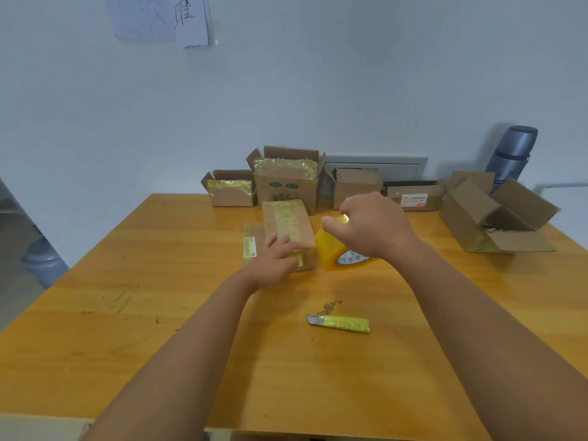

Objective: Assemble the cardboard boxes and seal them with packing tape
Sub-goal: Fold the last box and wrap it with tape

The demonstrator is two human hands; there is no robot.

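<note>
Mid-task: left hand [276,256] pressing flat on taped box [288,232]; right hand [370,226] gripping tape roll [334,249] at its 3 o'clock; open boxes [496,214] at 12–2 o'clock awaiting sealing.

A yellow wooden table [159,313] carries dark scuff marks on its left part and a small brown smudge [332,306] near its middle. Behind its far right corner a grey-blue flask [514,154] stands upright against the white wall [318,74]. Papers [162,19] with a handwritten character hang high on the wall. A grey panel [381,165] sits low on it.
</note>
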